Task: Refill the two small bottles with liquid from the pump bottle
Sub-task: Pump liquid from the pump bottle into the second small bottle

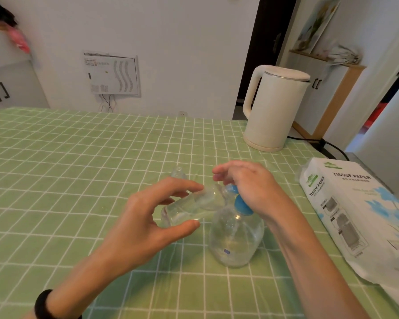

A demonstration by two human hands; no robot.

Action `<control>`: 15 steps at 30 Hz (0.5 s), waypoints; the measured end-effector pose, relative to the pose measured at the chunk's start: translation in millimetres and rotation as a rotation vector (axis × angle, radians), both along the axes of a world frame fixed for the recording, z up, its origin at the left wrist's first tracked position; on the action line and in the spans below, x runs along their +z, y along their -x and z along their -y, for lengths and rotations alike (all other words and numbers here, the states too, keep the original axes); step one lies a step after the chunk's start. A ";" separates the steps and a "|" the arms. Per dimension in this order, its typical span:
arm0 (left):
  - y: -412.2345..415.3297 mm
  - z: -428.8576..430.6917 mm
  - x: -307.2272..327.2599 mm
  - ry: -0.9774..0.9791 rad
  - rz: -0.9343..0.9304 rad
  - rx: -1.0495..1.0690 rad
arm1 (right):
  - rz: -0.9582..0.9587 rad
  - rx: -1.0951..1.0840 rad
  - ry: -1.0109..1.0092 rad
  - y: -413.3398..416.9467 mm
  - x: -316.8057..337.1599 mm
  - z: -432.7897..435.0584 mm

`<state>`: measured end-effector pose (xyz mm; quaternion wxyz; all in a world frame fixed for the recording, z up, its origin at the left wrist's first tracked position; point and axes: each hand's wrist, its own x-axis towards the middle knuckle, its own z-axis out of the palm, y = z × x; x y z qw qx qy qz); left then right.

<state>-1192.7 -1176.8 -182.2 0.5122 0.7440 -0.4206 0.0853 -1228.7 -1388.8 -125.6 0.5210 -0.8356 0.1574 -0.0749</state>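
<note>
I see the left hand (148, 217) gripping a small clear plastic bottle (189, 208), thumb below and fingers (182, 184) curled over it; the bottle is tilted, its mouth close against the nozzle of the large clear pump bottle (235, 238) standing on the green checked counter (78, 157); the right hand (247, 180) rests on the blue pump head (242, 206), fingers loosely bent and grasping nothing; a second small clear bottle (178, 172) stands upright just behind (uncapped, as far as I can tell); a cream electric kettle (276, 107) and a white tissue paper pack (355, 208) sit to the right.
</note>
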 end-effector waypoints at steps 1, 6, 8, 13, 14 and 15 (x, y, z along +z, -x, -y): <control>0.3 -0.1 -0.2 0.002 0.001 -0.001 | 0.002 0.000 0.005 -0.1 -0.4 0.1; -0.2 0.1 0.0 0.010 0.006 -0.011 | 0.049 0.003 0.037 -0.5 1.7 2.1; 0.2 0.6 0.5 0.015 0.006 -0.011 | 0.058 0.011 0.045 -0.4 1.9 2.8; -0.7 0.2 0.6 0.004 0.005 -0.013 | 0.032 -0.016 0.026 -2.1 1.3 2.2; -0.4 0.1 0.7 0.001 0.003 -0.009 | 0.020 -0.014 0.027 -1.7 0.8 1.6; -0.1 -0.1 0.7 0.002 0.001 -0.007 | 0.012 -0.009 0.028 -1.1 0.3 1.0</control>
